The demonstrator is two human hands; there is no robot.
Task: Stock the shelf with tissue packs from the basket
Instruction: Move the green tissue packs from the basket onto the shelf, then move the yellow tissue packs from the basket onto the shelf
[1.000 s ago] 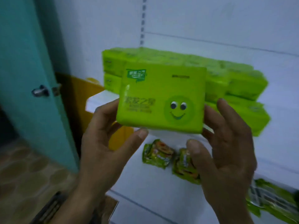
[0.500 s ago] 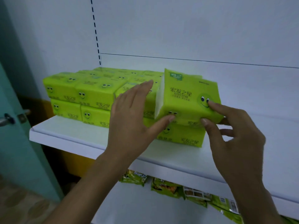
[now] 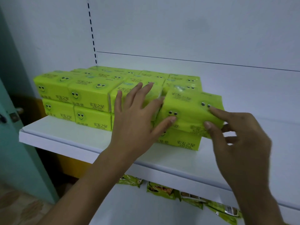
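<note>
A bright green tissue pack (image 3: 191,111) with smiley faces rests tilted on top of another pack at the right end of the stack. My left hand (image 3: 138,117) holds its left end, thumb on the front face, fingers spread over the neighbouring pack. My right hand (image 3: 237,135) grips its right front corner with thumb and fingertips. The stack of green tissue packs (image 3: 90,98), two layers high and several deep, fills the left part of the white shelf (image 3: 68,135). The basket is out of sight.
Right of the stack the shelf (image 3: 251,111) is bare white. Green snack packets (image 3: 164,190) lie on the shelf below. A teal door (image 3: 17,143) with a metal latch stands at the left. A slotted upright (image 3: 92,33) runs up the back wall.
The pack went from held up in front of me onto the top of the stack's right end. It now lies lower and flatter, with both hands still on it.
</note>
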